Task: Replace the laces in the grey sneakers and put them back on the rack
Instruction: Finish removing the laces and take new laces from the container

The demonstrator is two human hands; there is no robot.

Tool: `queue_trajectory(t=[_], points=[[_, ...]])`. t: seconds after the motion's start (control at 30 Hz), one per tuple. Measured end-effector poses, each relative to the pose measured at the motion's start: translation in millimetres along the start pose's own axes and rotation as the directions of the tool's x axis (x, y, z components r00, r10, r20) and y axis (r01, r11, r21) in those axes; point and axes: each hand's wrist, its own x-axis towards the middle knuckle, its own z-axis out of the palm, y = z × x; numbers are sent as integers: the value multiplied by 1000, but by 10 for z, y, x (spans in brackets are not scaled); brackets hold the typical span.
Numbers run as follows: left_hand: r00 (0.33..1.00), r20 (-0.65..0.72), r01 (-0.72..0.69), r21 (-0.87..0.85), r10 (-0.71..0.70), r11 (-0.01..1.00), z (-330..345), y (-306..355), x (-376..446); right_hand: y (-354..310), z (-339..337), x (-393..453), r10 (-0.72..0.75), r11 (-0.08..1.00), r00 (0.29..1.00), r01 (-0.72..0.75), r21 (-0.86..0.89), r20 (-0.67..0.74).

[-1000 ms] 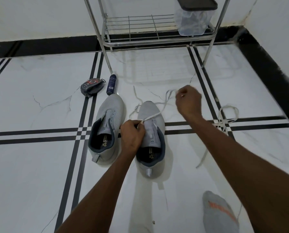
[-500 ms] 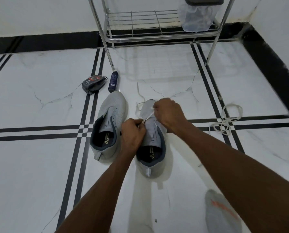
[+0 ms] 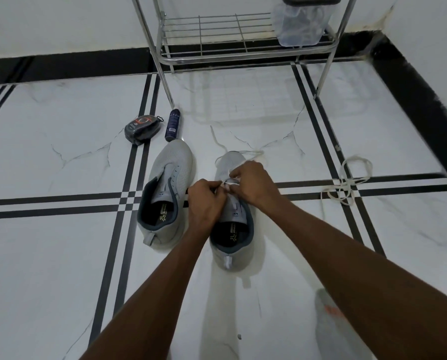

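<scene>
Two grey sneakers stand side by side on the white tiled floor, toes pointing away from me. The left sneaker (image 3: 169, 188) has bare eyelets and no lace. Over the throat of the right sneaker (image 3: 232, 229), my left hand (image 3: 205, 201) and my right hand (image 3: 253, 184) both pinch a white lace (image 3: 230, 181) at the eyelets. Loose ends of that lace trail past the toe. A second white lace (image 3: 347, 181) lies in a heap on the floor to the right. The metal rack (image 3: 232, 35) stands at the back.
A dark shoe brush (image 3: 141, 127) and a small dark spray can (image 3: 173, 125) lie beyond the left sneaker, near a rack leg. A clear plastic box (image 3: 300, 24) with a black lid sits on the rack's lowest shelf. A grey sock (image 3: 334, 326) shows at bottom right.
My right hand, which was pulling the lace out far to the right, has come back to the right sneaker's eyelets beside my left hand. The lace's loose end now lies by the toe.
</scene>
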Motion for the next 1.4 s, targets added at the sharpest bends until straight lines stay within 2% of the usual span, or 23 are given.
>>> queue_trajectory(t=[0.1,0.2,0.27,0.3,0.37,0.4,0.43,0.53,0.63,0.73,0.8,0.9,1.0,1.1,1.2,1.3,1.4], points=[[1000,-10,13,15,-13,1000,24,-1,-2,-88,77,44,37,977,999,-31,-209,25],[1000,1,10,28,-10,1000,12,1,-13,-64,70,62,-93,954,995,84,-290,-19],[1000,9,4,34,-5,999,0,24,-8,-6,28,63,-104,976,994,94,-197,-38],[1000,18,-4,26,4,1000,-1,32,12,43,-3,70,-53,994,992,41,-101,-116],[999,47,-4,30,3,1000,8,16,49,144,-148,75,177,980,934,-139,139,-310],[999,54,0,45,-2,999,14,-11,59,226,-248,79,284,948,890,-204,246,-358],[999,49,5,62,-8,998,20,-66,64,322,-346,76,329,925,873,-221,310,-361],[999,27,26,76,-29,997,34,-205,48,422,-564,4,327,886,911,-204,416,-251],[1000,22,10,61,-12,998,23,-83,26,365,-562,-39,334,841,926,-206,501,-178],[1000,8,-13,112,12,994,36,67,103,265,-583,-52,279,816,953,-169,553,-120],[992,102,-93,154,77,984,98,151,226,178,-742,-63,257,725,962,-133,675,-87],[959,252,-162,114,129,980,192,367,416,25,-1078,-94,165,511,986,-90,855,5],[936,329,-166,106,123,980,300,599,554,-38,-1441,-146,21,363,997,-78,929,75],[919,354,-209,64,174,976,407,650,661,19,-1782,-171,-21,248,1000,-1,969,6],[933,340,-149,57,121,987,406,640,697,199,-2057,-177,89,150,987,118,982,-132],[915,403,-77,100,30,992,361,770,699,498,-2096,-178,290,166,937,152,974,-196],[865,494,-39,-117,93,992,313,1171,695,658,-1834,-148,420,230,893,70,971,-164]])
